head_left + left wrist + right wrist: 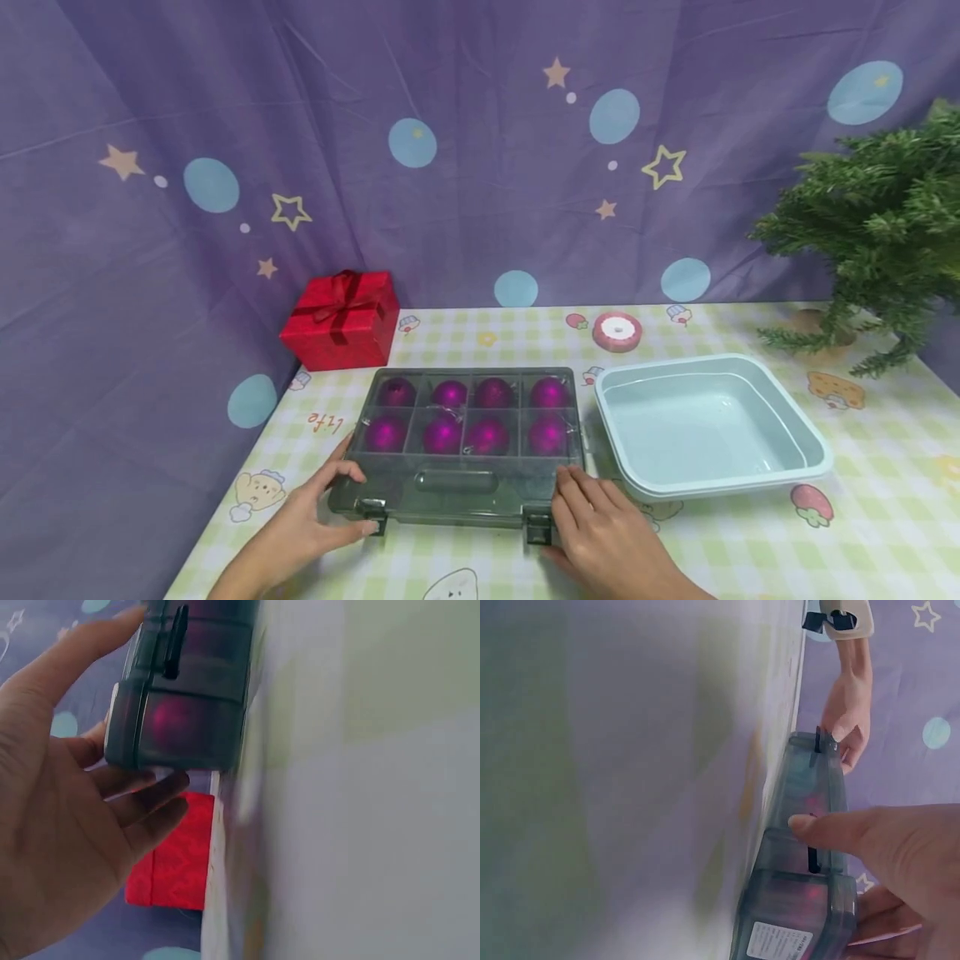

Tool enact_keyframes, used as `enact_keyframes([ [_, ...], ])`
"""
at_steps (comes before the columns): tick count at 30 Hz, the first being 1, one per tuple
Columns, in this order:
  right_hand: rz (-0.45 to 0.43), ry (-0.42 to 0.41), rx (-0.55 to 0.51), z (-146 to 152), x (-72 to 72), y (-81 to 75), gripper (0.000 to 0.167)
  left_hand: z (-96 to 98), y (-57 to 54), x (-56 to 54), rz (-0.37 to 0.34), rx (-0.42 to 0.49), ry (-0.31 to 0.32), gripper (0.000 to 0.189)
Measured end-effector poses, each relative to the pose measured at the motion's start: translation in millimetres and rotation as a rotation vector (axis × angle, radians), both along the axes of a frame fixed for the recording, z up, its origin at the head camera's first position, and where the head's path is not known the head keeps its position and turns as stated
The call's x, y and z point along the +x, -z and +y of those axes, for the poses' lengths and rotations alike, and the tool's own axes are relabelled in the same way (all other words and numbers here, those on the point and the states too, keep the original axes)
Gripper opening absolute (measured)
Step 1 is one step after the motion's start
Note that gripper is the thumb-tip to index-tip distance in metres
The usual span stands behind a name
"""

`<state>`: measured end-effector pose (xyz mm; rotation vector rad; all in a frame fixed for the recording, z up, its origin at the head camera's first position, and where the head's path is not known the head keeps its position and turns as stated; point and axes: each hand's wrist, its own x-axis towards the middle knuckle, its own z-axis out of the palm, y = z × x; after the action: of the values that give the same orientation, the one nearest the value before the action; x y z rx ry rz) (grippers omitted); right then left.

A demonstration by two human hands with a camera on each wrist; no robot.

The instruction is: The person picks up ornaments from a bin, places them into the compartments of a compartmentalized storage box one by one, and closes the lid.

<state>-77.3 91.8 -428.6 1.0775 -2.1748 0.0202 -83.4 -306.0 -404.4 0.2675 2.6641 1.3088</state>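
A smoky clear plastic storage case (457,467) lies flat on the table with its lid down. Through the lid show several shiny purple Christmas balls (442,435), one to a compartment. My left hand (300,521) holds the front left corner, its thumb at the left latch (372,515) and its index finger on the lid. At the front right corner my right hand (607,529) has its fingers bent over the lid. Its thumb lies at the front by the right latch (537,527), also seen in the right wrist view. A white label (778,942) marks the case's side.
Right of the case stands a pale blue plastic basin (813,467). A red gift box (341,325) with a bow sits at the back left. Behind the basin lies a ribbon spool (617,332). A green artificial tree (885,225) stands at the far right, before a purple curtain (480,67).
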Motion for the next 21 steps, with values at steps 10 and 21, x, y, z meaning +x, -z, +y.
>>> enact_keyframes([
  [10, -0.021, -0.011, -0.037, 1, 0.6, 0.5, 0.058, 11.9, 5.7, -1.1, 0.225, -0.311, 0.034, 0.079],
  [21, -0.02, -0.049, -0.216, -1, -4.7, 0.0, 0.066, -0.3, 1.7, -1.2, 0.088, -0.109, 0.029, 0.047],
])
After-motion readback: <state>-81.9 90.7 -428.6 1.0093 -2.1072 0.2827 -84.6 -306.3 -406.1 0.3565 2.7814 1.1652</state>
